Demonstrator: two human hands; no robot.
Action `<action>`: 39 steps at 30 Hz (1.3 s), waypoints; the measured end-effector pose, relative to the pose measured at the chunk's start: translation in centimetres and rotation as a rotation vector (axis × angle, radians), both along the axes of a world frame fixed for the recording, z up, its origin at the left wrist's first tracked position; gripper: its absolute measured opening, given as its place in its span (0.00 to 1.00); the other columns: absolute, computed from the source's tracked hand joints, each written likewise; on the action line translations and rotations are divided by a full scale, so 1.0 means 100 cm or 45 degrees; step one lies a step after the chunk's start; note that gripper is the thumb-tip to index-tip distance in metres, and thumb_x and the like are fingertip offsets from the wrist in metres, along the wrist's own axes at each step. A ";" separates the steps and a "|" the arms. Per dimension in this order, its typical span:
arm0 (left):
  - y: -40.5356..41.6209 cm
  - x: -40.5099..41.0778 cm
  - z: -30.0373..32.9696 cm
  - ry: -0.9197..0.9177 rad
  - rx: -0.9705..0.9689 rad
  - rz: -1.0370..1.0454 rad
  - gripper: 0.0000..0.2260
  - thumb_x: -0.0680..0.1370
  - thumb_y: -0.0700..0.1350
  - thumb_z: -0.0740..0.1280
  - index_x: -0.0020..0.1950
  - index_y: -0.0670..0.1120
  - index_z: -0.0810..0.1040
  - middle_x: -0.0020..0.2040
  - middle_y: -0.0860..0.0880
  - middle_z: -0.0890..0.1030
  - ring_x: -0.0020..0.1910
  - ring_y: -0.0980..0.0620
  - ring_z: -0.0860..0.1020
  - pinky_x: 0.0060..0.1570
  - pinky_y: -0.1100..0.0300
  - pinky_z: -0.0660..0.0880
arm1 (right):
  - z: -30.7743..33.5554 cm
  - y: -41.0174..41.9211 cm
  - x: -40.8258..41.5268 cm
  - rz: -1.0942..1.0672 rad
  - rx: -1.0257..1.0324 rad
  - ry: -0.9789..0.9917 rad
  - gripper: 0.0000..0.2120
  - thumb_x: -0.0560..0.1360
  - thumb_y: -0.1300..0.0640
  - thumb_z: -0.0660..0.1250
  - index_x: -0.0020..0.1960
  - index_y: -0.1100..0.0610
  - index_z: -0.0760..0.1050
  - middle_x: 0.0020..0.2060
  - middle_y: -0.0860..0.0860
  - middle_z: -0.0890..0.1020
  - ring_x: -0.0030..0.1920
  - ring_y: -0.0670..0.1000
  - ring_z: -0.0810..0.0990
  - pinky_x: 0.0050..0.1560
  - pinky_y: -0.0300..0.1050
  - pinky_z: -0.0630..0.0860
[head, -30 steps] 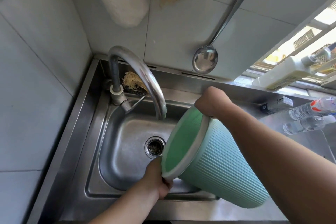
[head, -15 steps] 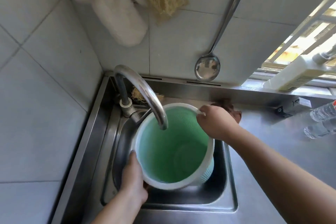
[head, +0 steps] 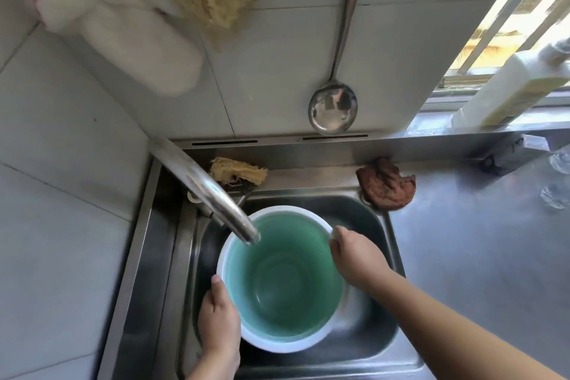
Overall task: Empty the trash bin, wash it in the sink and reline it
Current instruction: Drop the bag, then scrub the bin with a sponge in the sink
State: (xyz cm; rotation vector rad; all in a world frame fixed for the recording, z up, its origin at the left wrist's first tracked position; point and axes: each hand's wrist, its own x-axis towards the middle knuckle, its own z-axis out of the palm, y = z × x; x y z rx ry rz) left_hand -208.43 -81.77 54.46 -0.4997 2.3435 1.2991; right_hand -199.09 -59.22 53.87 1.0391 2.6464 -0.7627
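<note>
In the steel sink [head: 379, 225], under the curved tap [head: 209, 191], the green trash bin [head: 283, 281] stands upright with its mouth open to me, the spout ending over the rim at about 11 o'clock. I see no water falling from the spout, though motion blur makes that hard to judge.

My left hand [head: 220, 321] takes the white rim at 8 o'clock: the thumb lies along the top edge, the other fingers are hidden behind the bin wall, so this grip is closed on the bin. My right hand [head: 357, 259] holds the rim at 2 o'clock, fingers curled over the edge, their tips out of sight.

On the table [head: 481, 256] at 1 o'clock from the bin lies a crumpled brown rag [head: 385, 185], touching the sink's corner. At 12 o'clock a fibrous loofah scrubber [head: 237, 171] sits behind the tap. A ladle [head: 333, 108] hangs on the tiled wall above. At 2 o'clock a white bottle [head: 509, 89] stands on the sill; its label is too blurred to read.
</note>
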 end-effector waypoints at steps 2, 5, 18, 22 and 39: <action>0.001 0.000 0.000 0.002 -0.007 -0.020 0.24 0.83 0.57 0.53 0.63 0.43 0.79 0.64 0.40 0.79 0.52 0.43 0.74 0.49 0.55 0.64 | -0.005 0.005 -0.002 0.014 -0.011 0.027 0.12 0.81 0.49 0.54 0.42 0.54 0.66 0.36 0.51 0.76 0.39 0.58 0.78 0.38 0.53 0.74; 0.002 -0.002 0.001 0.012 -0.055 -0.048 0.23 0.84 0.55 0.53 0.61 0.40 0.80 0.63 0.37 0.79 0.49 0.45 0.71 0.47 0.55 0.63 | -0.008 0.022 -0.002 -0.059 -0.010 0.099 0.17 0.80 0.41 0.55 0.42 0.52 0.72 0.42 0.51 0.77 0.45 0.56 0.78 0.43 0.50 0.74; 0.001 0.010 -0.028 -0.018 -0.001 0.135 0.21 0.81 0.61 0.55 0.57 0.50 0.80 0.47 0.54 0.81 0.44 0.51 0.78 0.41 0.55 0.72 | -0.075 0.152 -0.016 -0.062 0.615 -0.315 0.42 0.72 0.30 0.56 0.78 0.54 0.56 0.77 0.62 0.57 0.74 0.67 0.57 0.69 0.69 0.54; -0.001 0.011 -0.033 -0.013 -0.001 0.151 0.18 0.81 0.62 0.55 0.49 0.53 0.80 0.48 0.55 0.83 0.47 0.51 0.80 0.44 0.53 0.75 | -0.092 0.156 -0.019 -0.220 0.686 -0.256 0.44 0.71 0.23 0.50 0.76 0.52 0.61 0.74 0.65 0.62 0.70 0.65 0.61 0.71 0.65 0.53; -0.002 0.005 -0.026 0.071 -0.139 -0.051 0.14 0.83 0.57 0.52 0.52 0.53 0.73 0.55 0.46 0.80 0.52 0.43 0.76 0.54 0.49 0.73 | 0.021 0.073 -0.004 -1.126 -0.634 0.984 0.23 0.76 0.37 0.58 0.53 0.52 0.83 0.43 0.46 0.86 0.40 0.51 0.82 0.42 0.46 0.77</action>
